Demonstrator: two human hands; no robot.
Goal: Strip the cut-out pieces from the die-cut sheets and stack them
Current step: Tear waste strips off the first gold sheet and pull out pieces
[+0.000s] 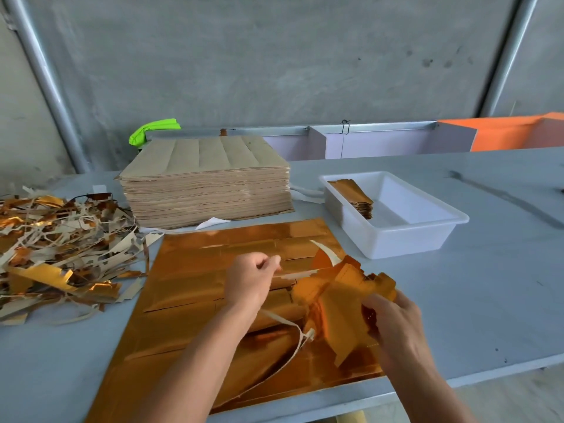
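**Stripping gold die-cut sheet, both hands busy**

Gold foil die-cut sheet [213, 288] lies flat on the grey desk [488, 270], front centre, near edge hanging over the desk lip. Surface is mirror-like orange-gold, with cut lines visible as long horizontal bands; several bands lift slightly along their edges.

Right hand [393, 325]: grip clenched around a bundle of stripped cut-out pieces [341, 300], held just above the sheet's right half. Pieces are the same gold, fanned and crumpled, jagged tab edges showing at the top.

Left hand [250, 279]: fingers pinching a thin pale waste strip [297, 273], which runs right toward the bundle. More pale strip loops under the left forearm across the sheet.

White plastic tray [427, 239] right of the sheet, apart from it. It holds a small stack of finished pieces [355, 193] leaning in its far-left corner.

Tall stack of unprocessed sheets [207, 187] behind the gold sheet, brown backs up. Scrap pile [55, 248] of gold and beige trimmings to the left, cut off by the frame edge.

Hard to tell: how many pieces are in the bundle, the right hand's fingertips (hidden behind the bundle), and where the strip ends. Green object [152, 131] behind the stack is partly hidden, unidentifiable. Orange panel [512, 132] at far right is cut off.
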